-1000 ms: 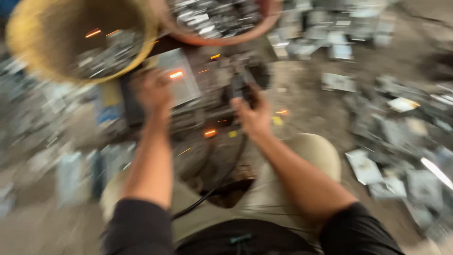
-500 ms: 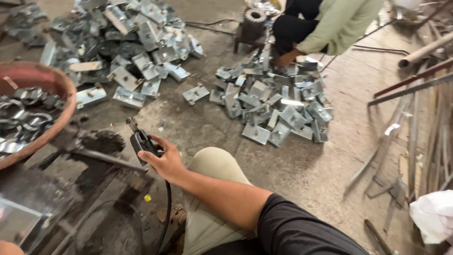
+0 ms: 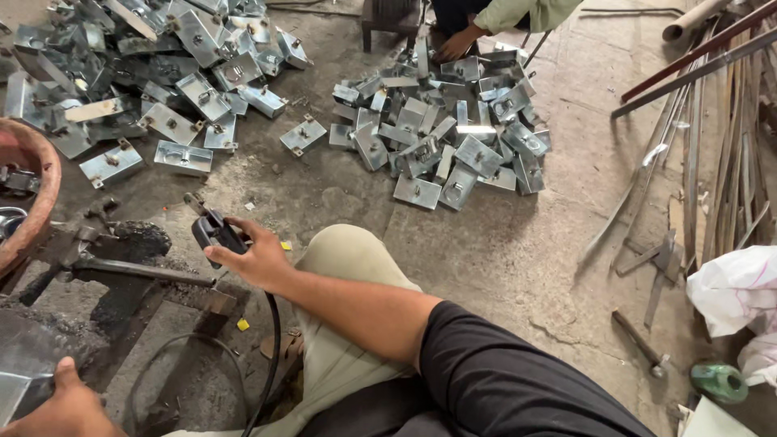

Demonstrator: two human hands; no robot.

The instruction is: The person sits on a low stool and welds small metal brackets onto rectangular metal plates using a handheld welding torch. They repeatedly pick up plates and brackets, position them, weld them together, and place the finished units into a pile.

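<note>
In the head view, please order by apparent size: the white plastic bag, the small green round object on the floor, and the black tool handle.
1. Crumpled white plastic bag, largest.
2. Black tool handle in the right hand; being nearer the camera may enlarge it.
3. Small green round object, smallest.

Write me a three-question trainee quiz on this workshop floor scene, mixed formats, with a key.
1. True or false: the right hand grips a black welding handle with a cable trailing from it.
2. Multiple choice: what does the left hand touch? A) a hammer B) a metal sheet C) the white bag
3. Fill in: beyond the knee lies a pile of metal ____, and another person's hand reaches it from the top.

Key: 1 true; 2 B; 3 brackets. Also in view: a second pile upper left, a red basin at left, metal strips at right, a white bag and a hammer lower right.
</note>
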